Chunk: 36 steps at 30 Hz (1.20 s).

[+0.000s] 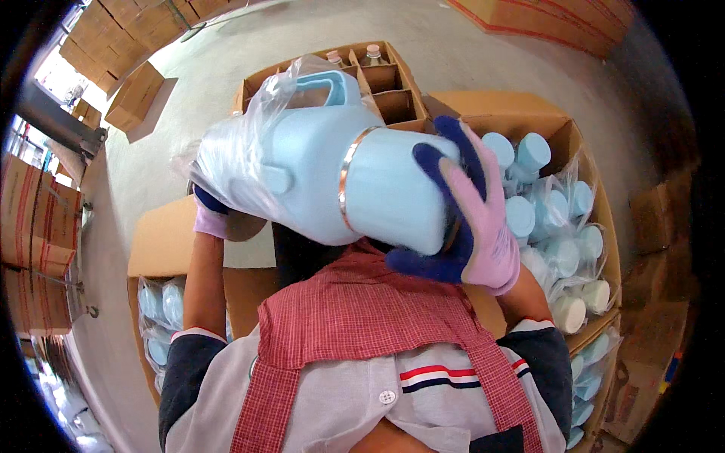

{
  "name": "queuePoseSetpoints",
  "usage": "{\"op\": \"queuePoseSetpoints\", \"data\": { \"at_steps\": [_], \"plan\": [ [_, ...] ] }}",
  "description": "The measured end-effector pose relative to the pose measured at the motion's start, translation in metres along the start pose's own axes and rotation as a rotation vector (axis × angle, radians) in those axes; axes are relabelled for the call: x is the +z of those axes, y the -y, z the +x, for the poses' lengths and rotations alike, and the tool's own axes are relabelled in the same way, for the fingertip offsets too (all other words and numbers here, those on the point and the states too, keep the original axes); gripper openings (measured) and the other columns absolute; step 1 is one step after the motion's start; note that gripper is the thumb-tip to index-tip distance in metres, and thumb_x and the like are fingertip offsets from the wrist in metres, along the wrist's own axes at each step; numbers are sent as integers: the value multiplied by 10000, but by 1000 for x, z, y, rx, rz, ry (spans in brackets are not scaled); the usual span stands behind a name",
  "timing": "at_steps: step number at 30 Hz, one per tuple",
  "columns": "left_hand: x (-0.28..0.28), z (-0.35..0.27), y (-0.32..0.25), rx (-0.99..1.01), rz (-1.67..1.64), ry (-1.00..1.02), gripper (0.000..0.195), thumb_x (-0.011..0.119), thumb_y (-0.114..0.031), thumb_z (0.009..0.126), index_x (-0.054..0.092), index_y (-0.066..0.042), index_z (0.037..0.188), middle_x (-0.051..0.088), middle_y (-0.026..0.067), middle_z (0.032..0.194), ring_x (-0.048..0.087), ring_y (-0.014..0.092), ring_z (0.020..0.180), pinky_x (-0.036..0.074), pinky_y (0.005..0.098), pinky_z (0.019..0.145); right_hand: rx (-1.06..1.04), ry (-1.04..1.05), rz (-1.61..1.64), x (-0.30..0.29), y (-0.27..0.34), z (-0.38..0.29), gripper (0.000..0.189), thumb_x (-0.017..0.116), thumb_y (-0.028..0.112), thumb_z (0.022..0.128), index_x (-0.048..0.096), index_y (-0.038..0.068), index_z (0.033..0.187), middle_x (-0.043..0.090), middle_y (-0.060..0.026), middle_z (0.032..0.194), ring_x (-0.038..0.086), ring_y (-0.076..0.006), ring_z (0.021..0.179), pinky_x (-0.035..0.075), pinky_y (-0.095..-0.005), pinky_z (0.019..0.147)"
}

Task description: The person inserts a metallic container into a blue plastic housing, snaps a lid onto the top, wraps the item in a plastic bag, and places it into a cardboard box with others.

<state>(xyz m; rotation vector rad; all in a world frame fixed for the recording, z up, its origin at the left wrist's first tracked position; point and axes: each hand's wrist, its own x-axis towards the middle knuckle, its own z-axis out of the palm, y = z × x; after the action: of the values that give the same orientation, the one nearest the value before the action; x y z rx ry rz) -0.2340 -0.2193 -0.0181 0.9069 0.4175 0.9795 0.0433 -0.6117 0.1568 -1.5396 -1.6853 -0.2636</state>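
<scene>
A light blue vacuum jug (317, 164) with a handle and a copper-coloured band lies on its side in the air before my chest. A clear plastic bag (243, 158) is bunched around its base end and partly over the handle. My left hand (210, 218), in a lilac and navy glove, supports the base end; its fingers are mostly hidden behind the jug. At the other end my right hand (481, 226), gloved alike, spreads its fingers and thumb around the cup-shaped lid (396, 187).
To the right, an open carton (566, 124) holds several bagged light blue and whitish lidded jugs (535, 153). Ahead is a carton with cardboard dividers (391, 76) and pink-capped bottles (372, 55). Another carton (164, 238) with bagged blue items stands at left. Stacked boxes (39, 226) line the far left.
</scene>
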Motion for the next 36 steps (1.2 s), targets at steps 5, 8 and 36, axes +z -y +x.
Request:
{"op": "queuePoseSetpoints", "data": {
  "at_steps": [5, 8, 36],
  "plan": [
    [39, -32, 3, 208, 307, -275, 496, 407, -394, 985, 501, -2, 1273, 546, 112, 1256, 522, 223, 1111, 409, 370, 963, 517, -333, 764, 54, -83, -51, 679, 622, 168, 861, 279, 0, 1423, 409, -122, 1373, 382, -216, 1270, 307, -349, 1070],
    [86, -70, -9, 311, 541, -395, 457, 463, -370, 979, 579, 28, 1171, 603, 105, 1132, 551, 161, 996, 444, 309, 860, 982, -392, 1223, 95, -114, -90, 585, 523, 334, 951, 328, 25, 1407, 456, -67, 1295, 448, -170, 1180, 339, -300, 1032],
    [-63, 17, -102, 114, 217, -43, 476, 342, -374, 995, 464, -45, 1317, 527, 137, 1275, 523, 251, 1114, 422, 419, 988, 1131, -589, 1472, 50, -157, -144, 508, 477, 390, 954, 449, 42, 1323, 541, -139, 1279, 558, -262, 1121, 442, -404, 966]
  ]
}}
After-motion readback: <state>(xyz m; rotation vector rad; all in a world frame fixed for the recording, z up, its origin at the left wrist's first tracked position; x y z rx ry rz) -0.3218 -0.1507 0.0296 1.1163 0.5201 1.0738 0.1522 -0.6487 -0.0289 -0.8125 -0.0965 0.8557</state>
